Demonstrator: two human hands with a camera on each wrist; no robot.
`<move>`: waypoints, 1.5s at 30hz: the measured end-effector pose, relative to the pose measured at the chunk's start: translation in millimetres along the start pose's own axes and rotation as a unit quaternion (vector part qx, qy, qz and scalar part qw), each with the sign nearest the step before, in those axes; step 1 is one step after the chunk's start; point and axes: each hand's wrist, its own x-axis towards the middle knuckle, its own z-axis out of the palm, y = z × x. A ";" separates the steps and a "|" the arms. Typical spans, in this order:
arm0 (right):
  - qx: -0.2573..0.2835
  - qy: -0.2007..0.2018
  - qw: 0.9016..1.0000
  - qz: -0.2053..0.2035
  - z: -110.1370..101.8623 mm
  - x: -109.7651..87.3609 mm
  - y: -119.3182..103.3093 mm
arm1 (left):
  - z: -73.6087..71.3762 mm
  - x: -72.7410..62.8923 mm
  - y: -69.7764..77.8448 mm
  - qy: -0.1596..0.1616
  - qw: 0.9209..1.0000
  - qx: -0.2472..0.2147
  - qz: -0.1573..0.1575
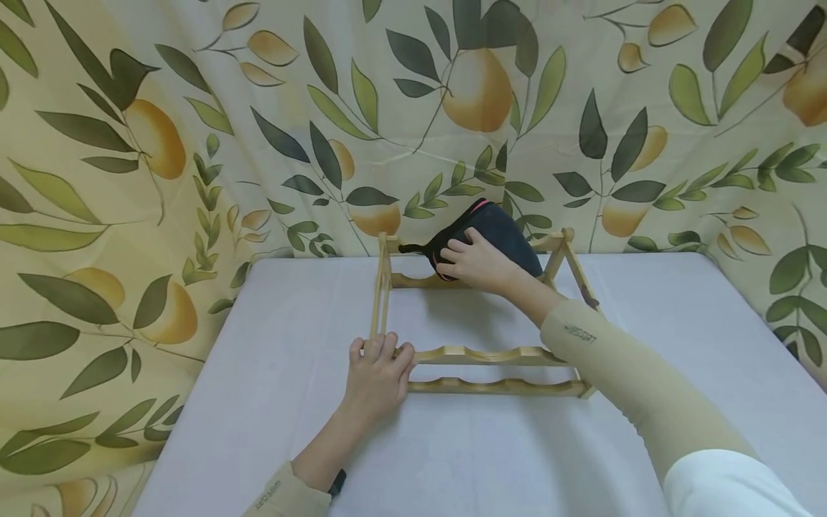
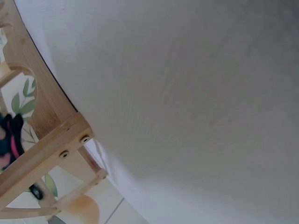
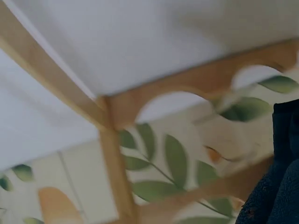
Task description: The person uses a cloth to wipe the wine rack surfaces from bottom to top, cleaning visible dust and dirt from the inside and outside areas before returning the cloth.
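Observation:
My left hand (image 1: 377,373) grips the front left corner of a pale wooden rack (image 1: 455,354) with scalloped bars, its fingers bent over the top. At the rack's back, my right hand (image 1: 481,262) holds a dark blue pouch (image 1: 510,233) with black edging, a pink strip and a black strap loop at its left end. The pouch is tilted over the back bars; whether it rests on them is unclear. Rack joints with screws (image 2: 64,154) fill the left of the left wrist view. In the right wrist view, the pouch (image 3: 280,186) appears at the right edge.
The rack stands on a table with a white cover (image 1: 291,330). Behind and to the left hangs a cloth (image 1: 413,93) printed with leaves and orange fruit, close to the rack's back.

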 end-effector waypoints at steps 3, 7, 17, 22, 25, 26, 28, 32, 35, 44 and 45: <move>0.003 0.040 0.999 0.000 -20.0 5.9 3.5 | -0.8 -0.1 -0.2 0.002 1.000 0.003 -0.001; 0.018 0.063 0.998 0.011 -52.2 5.4 11.7 | 0.0 -0.1 -0.4 0.004 1.000 0.005 0.002; -0.004 0.168 0.984 0.067 -99.2 -40.2 30.1 | 1.6 0.6 0.9 0.012 1.000 0.011 0.005; -0.010 0.169 0.980 0.106 -105.4 -78.7 30.1 | -0.4 0.9 1.4 -0.008 1.000 0.006 -0.002; -0.003 0.190 0.975 0.118 -106.1 -99.6 27.5 | -2.1 1.4 1.7 -0.015 1.000 0.003 -0.006; -0.002 0.202 0.971 0.124 -106.0 -106.0 26.3 | -2.4 1.5 1.8 -0.015 1.000 0.002 -0.006; -0.009 0.230 0.963 0.139 -105.5 -118.2 23.3 | -2.6 1.5 1.9 -0.014 1.000 0.003 -0.005; -0.018 0.268 0.945 0.188 -105.4 -140.2 15.5 | -2.7 1.7 3.0 -0.016 1.000 0.002 -0.008; -0.012 0.289 0.928 0.234 -105.8 -155.0 7.9 | -3.7 2.4 7.8 -0.014 1.000 0.004 -0.007; -0.012 0.318 0.889 0.328 -105.3 -186.5 -9.7 | -10.0 5.6 33.7 0.002 0.998 0.048 -0.028; -0.013 0.316 0.888 0.334 -105.1 -188.8 -11.0 | -10.6 5.7 34.8 0.000 0.998 0.049 -0.030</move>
